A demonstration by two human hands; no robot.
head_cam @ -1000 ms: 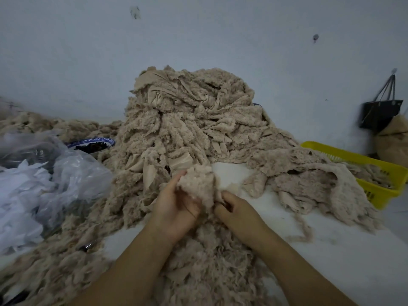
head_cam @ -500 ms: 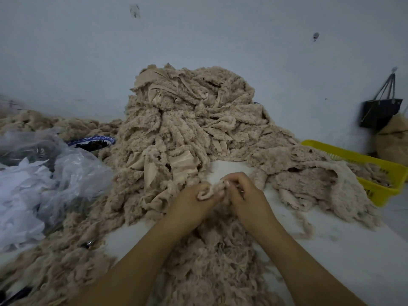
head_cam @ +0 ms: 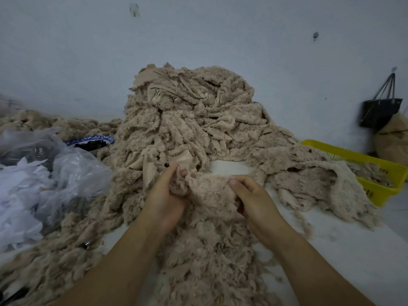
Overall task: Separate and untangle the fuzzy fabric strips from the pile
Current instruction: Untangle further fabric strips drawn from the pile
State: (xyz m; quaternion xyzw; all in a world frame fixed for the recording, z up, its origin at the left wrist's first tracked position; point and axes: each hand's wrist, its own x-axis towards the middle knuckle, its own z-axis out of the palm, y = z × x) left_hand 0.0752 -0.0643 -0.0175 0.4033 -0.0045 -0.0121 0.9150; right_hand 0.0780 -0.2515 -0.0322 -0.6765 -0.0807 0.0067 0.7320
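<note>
at the bottom of the frame, two bare forearms reach in over a drift of loose strips (head_cam: 209, 261) spread on the white table (head_cam: 342, 250). just below centre, the left hand (head_cam: 164, 195) curls its fingers round one end of a beige fuzzy strip (head_cam: 209, 191), while the right hand (head_cam: 254, 197) pinches the other end with its thumb on top. the strip is drawn out between the two (its lower edge blends into the fluff beneath, and whether it hangs free there cannot be told). this looks like the spreading step, one piece being opened out and worked loose. the next move likely calls for a slow, even pull apart and upward, with an eye on snags where the fuzz clings, before the piece is set aside. behind the hands the main pile (head_cam: 189, 120) rises at centre frame against the pale wall (head_cam: 66, 51), with far more left to sort. at left sit a clear plastic bag (head_cam: 72, 168) and a blue-rimmed bowl (head_cam: 92, 141). at right a yellow basket (head_cam: 379, 164) holds more strips, and a black bag (head_cam: 379, 111) hangs on the wall.
</note>
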